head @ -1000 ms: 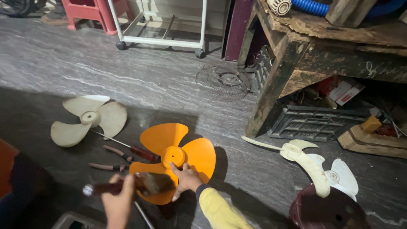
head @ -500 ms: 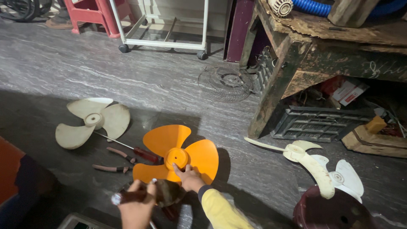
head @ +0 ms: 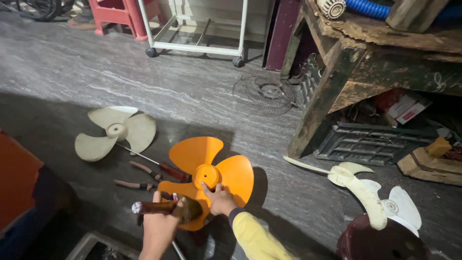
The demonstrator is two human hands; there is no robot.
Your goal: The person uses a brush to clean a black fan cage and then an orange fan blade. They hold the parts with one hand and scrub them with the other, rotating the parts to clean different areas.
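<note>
The left hand's (head: 159, 226) grip is closed around a brown-handled tool (head: 166, 208); the right hand (head: 222, 201) presses fingers on the orange fan blade (head: 209, 175), lying on the floor (head: 192, 96) by pliers (head: 137, 175). A glancing blow could crack the hub or catch those fingers. Under the wooden worktop (head: 385, 53) sits 1 white-and-red carton (head: 404, 107).

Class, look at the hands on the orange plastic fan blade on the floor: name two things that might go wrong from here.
1. The left hand holds a dark wooden-handled tool close to the right hand pressing the orange plastic fan blade; a slip might hit fingers.
2. The red-handled screwdriver and pliers lie loose beside it and may get knocked.
</note>
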